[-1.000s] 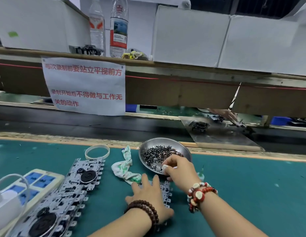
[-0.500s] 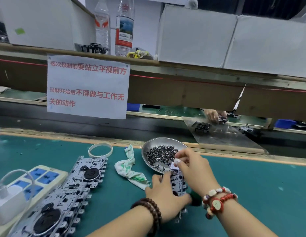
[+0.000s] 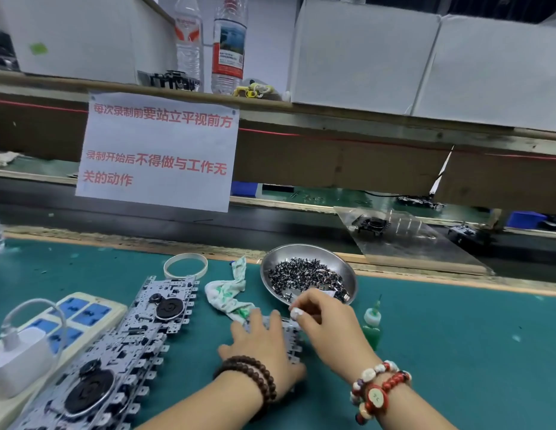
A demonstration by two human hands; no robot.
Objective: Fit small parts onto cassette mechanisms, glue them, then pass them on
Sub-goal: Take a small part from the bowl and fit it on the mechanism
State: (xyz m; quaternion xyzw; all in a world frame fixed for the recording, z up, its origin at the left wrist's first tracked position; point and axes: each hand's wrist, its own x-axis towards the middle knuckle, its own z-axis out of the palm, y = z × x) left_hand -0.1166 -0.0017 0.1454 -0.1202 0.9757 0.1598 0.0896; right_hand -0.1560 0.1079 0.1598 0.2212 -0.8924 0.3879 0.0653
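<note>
Head view looks down on a green bench; the left hand [image 3: 264, 346] lies flat, fingers spread, pressing on a cassette mechanism [image 3: 290, 338] whose long axis seems to run near to far, mostly hidden under the palm; the right hand [image 3: 325, 321] hovers just right of it, thumb and forefinger curled together at the tips as if pinching a small part, though whether anything sits between them I cannot tell; the pinch sits directly over the mechanism's far end, so the right hand is the nearer one for fitting, and the move looks like a short drop downward; the metal dish [image 3: 342, 262] of small parts lies just beyond the right hand; a green glue bottle [image 3: 372, 324] stands just right of it; more mechanisms [image 3: 115, 346] are stacked at left.
</note>
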